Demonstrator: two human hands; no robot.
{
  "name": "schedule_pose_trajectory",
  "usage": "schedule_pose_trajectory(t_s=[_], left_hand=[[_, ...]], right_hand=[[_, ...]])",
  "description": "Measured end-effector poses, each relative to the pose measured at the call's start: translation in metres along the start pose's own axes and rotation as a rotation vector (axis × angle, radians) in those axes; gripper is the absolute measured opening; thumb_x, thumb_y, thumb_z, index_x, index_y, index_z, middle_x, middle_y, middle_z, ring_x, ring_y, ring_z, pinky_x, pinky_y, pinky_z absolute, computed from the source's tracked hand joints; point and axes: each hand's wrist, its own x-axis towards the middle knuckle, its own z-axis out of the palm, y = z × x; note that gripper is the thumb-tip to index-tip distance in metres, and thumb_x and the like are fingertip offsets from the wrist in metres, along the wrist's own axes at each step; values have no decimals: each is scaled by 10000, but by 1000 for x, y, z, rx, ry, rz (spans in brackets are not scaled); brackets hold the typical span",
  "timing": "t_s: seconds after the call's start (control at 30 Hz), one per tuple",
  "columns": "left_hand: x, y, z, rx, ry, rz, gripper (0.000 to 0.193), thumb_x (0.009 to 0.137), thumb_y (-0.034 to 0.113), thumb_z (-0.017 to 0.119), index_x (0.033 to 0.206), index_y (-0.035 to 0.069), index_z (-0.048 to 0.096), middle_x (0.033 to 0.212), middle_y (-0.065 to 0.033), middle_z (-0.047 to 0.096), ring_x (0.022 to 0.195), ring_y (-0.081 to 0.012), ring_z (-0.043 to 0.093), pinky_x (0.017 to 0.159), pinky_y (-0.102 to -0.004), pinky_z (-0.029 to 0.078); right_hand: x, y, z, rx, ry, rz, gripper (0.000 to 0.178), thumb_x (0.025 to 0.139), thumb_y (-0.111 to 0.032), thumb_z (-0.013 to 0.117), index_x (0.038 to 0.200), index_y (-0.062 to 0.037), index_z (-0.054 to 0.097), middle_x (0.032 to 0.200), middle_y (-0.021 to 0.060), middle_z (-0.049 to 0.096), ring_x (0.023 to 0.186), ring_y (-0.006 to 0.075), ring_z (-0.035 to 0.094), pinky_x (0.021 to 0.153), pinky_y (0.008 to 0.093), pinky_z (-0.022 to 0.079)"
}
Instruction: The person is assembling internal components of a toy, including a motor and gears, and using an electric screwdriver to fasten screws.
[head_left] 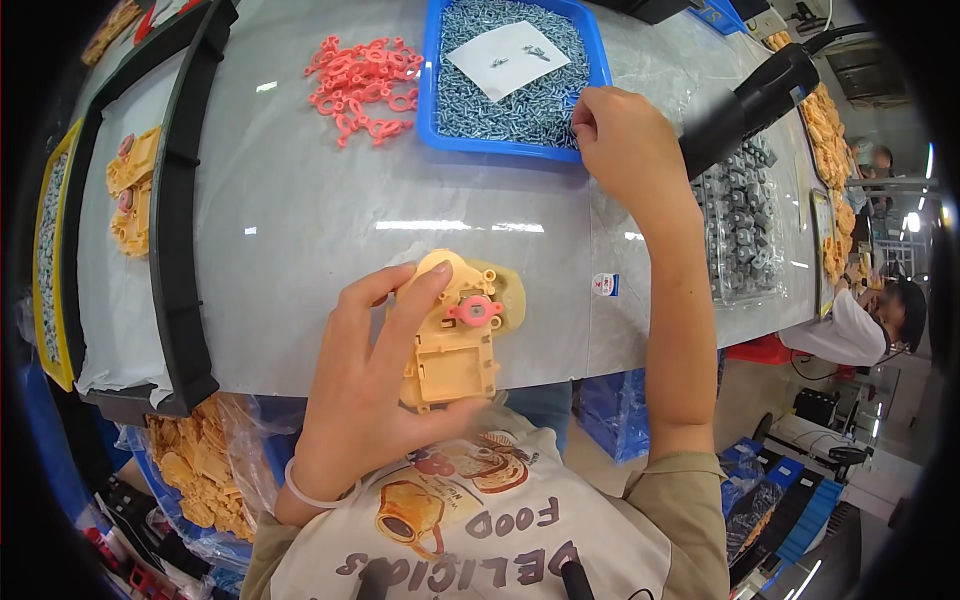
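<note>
My left hand (365,365) grips a pale yellow plastic housing (455,372) at the table's near edge, fingers across its upper end and thumb at the lower edge. A pink ring-shaped piece with two ears (475,311) sits on the housing. Under its right side shows a rounded, duller yellow piece (512,298). At the right front corner of a blue tray (500,150) of small screws (460,105), my right hand (625,135) has its fingers pinched together. What lies between those fingertips is hidden.
Left of the tray lies a pile of pink ring pieces (365,85). A black power screwdriver (750,105) hangs beside my right wrist, near grey parts in a clear tray (745,220). A black-edged tray (180,220) holds yellow housings at left. Another person (850,325) sits far right.
</note>
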Motion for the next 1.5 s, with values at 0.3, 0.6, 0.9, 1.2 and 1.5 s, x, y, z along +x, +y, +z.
schedule_pose_trajectory(t_s=[0.3, 0.6, 0.9, 1.2, 1.5], left_hand=[[-1, 0, 0, 6, 4, -4, 874, 604, 234, 843, 1397, 120, 495, 1275, -173, 459, 1125, -340, 516, 939, -409, 449], [1, 3, -2, 6, 3, -2, 860, 612, 212, 838, 1396, 126, 495, 1274, -162, 464, 1120, -337, 517, 936, -411, 451], [2, 5, -4, 34, -32, -4, 916, 561, 152, 854, 1391, 71, 477, 1292, -162, 440, 1178, -323, 511, 968, -397, 483], [1, 7, -4, -37, -59, -36, 984, 587, 123, 861, 1449, 45, 392, 1357, -176, 398, 1239, -330, 469, 1027, -404, 443], [0, 10, -10, -52, -122, -89, 1042, 608, 161, 877, 1487, 39, 331, 1486, -205, 306, 1352, -352, 389, 1102, -421, 374]], right_hand=[[2, 3, 2, 107, 33, 4, 82, 759, -38, 625, 825, 10, 615, 741, 147, 669, 688, 299, 657, 645, 375, 514], [-1, 4, 1, 219, 43, -28, 138, 772, -14, 621, 904, 0, 658, 777, 130, 671, 700, 239, 637, 661, 330, 506], [-6, 3, 2, 189, 101, -72, 139, 837, -9, 623, 952, -23, 701, 847, 116, 707, 713, 218, 650, 680, 303, 512], [-6, 2, 2, 166, 133, -117, 122, 842, -17, 633, 949, -25, 691, 830, 112, 701, 698, 212, 646, 685, 293, 506], [-41, -16, -37, 474, 195, 22, 97, 826, -9, 657, 920, -10, 680, 776, 71, 681, 682, 151, 632, 674, 257, 499]])
